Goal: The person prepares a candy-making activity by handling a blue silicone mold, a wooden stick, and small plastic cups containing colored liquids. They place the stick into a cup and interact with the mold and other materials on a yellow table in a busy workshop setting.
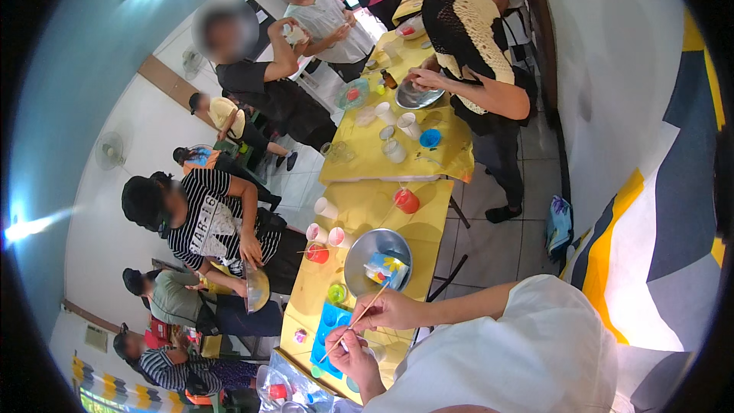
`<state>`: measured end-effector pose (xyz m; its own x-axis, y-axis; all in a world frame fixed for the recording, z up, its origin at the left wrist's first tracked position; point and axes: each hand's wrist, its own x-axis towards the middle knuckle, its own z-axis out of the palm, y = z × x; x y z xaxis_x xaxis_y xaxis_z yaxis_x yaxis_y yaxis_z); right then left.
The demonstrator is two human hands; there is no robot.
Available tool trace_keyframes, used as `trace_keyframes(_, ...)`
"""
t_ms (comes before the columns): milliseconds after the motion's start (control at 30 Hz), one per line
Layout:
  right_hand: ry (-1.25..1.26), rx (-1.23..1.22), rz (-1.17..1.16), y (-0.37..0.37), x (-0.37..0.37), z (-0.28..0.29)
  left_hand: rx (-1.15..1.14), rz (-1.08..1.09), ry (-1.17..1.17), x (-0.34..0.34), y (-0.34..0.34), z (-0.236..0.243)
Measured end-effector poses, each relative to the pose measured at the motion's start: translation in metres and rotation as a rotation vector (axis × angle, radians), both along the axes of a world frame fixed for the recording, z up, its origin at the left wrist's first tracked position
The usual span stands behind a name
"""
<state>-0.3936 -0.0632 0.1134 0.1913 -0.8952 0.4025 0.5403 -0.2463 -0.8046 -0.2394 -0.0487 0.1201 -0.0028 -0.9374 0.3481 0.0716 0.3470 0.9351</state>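
Note:
A thin wooden stick (373, 301) slants over the blue mold, pinched between the fingers of my right hand (391, 310). My left hand (359, 363) is closed around the lower part of the same stick; something small and pale shows at its fingertips, too small to name. Beneath the stick lies a blue mold with round cavities (327, 334), partly covered by my hands. Beyond my right hand stands a metal bowl (356, 260) with a blue, white and yellow flowered piece (387, 268) inside. A small green cup (337, 293) sits between bowl and mold.
Cups with red contents (317, 254) and a red jar (406, 200) stand on the yellow-covered table (306, 306). Clear plastic with containers (279, 382) lies at the near end. Across the table a person in a striped shirt (222, 214) tilts a bowl (258, 291). Others work around a second table.

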Motion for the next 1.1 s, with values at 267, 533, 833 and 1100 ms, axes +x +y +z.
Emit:
trace_keyframes(267,0.267,-0.277,-0.431,-0.003,-0.025,-0.005,0.358,-0.184,0.235,-0.026,-0.003,0.011)
trace_keyframes(533,0.457,-0.345,-0.5,-0.005,-0.041,-0.007,-0.462,0.151,-0.856,-0.038,0.005,0.023)
trace_keyframes(833,0.441,-0.29,0.046,-0.014,-0.061,-0.001,-0.289,-0.036,-0.811,-0.018,-0.002,0.043)
trace_keyframes(1100,0.208,-0.045,0.456,-0.015,-0.062,-0.003,0.454,-0.36,-0.144,0.001,0.0,0.005)
